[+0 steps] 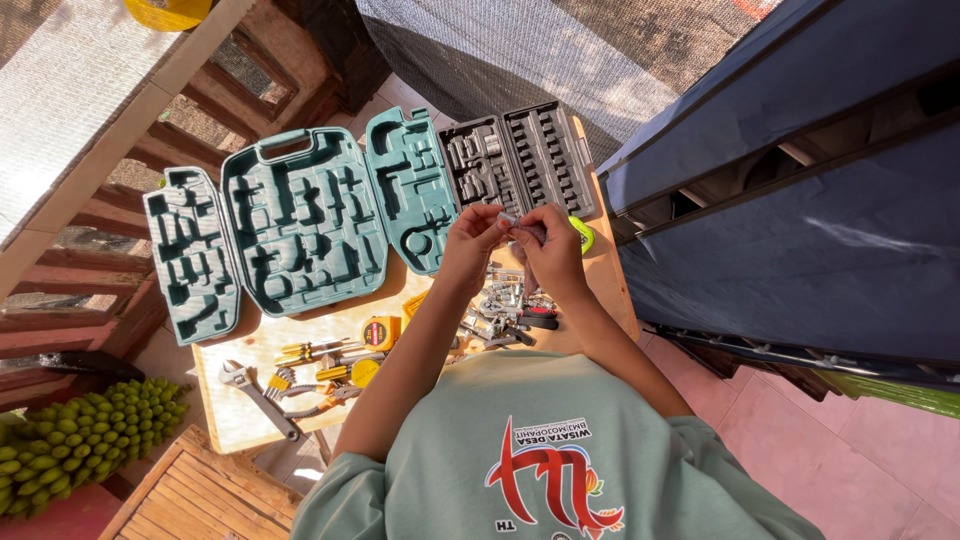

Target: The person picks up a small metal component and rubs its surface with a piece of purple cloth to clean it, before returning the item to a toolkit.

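Both my hands are raised over a small wooden table (240,410). My left hand (468,248) and my right hand (555,252) pinch a small grey metal tool piece (520,226) between their fingertips. Just beyond them lies an open grey socket tray (518,158). Below my hands sits a pile of loose sockets and metal bits (508,308). A yellow-green object (584,234) peeks out beside my right hand.
An open teal tool case (300,225) with two teal inserts (190,255) (410,190) fills the table's far side. An adjustable wrench (258,395), yellow-handled screwdrivers (310,352) and a yellow tape measure (382,330) lie near. Green bananas (80,440) left; dark blue fabric cabinet (800,210) right.
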